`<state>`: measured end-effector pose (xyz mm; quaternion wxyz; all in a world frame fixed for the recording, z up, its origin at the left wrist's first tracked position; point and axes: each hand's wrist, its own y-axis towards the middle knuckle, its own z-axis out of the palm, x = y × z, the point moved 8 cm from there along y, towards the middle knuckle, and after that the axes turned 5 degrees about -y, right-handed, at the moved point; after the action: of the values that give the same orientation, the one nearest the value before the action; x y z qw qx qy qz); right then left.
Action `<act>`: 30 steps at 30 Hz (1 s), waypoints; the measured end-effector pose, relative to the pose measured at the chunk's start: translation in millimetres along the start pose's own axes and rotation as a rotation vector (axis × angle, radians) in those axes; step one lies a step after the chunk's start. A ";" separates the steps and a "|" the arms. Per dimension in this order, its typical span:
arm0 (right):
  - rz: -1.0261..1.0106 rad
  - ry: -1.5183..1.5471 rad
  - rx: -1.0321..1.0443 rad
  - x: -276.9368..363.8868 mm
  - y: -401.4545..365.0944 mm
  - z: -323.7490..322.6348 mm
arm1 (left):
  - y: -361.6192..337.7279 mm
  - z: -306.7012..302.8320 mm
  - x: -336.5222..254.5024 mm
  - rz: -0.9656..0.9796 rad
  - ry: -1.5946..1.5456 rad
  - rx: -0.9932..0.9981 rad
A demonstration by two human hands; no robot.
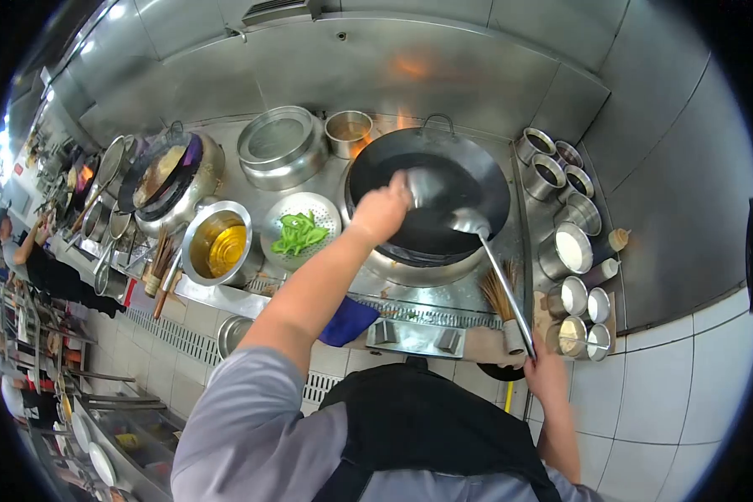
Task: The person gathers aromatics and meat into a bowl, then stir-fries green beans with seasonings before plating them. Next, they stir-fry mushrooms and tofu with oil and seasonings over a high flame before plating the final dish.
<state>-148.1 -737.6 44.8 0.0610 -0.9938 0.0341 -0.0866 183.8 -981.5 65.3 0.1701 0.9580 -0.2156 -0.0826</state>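
My left hand (383, 209) reaches over the near left part of the black wok (477, 167), fingers pressed together. Just beyond its fingertips is a blurred, shiny metal shape (427, 187), too smeared to name. At the lower right, my right hand (546, 373) is wrapped round the end of a long-handled metal ladle (507, 293). The ladle's bowl rests at the wok's right inner side. Flames (400, 120) show behind the wok's back left rim. Left of the wok, green pepper pieces (299, 233) lie on a perforated metal plate (328, 211).
A pot of yellow oil (194, 243) and a lidded pot (283, 159) stand left. Seasoning containers (571, 249) line the right side. A bamboo brush (500, 294) lies by the wok. Another person (46, 259) stands at the far left near more woks.
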 end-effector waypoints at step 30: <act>-0.491 0.732 1.418 363.0 -80.9 129.5 | -853.8 -92.3 -139.7 -1.917 -0.697 -1.923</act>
<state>236.0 -671.0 -10.5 0.6367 -0.6079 -0.2286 -0.4157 409.1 -168.0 -145.8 0.5680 0.1713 0.6237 -0.5090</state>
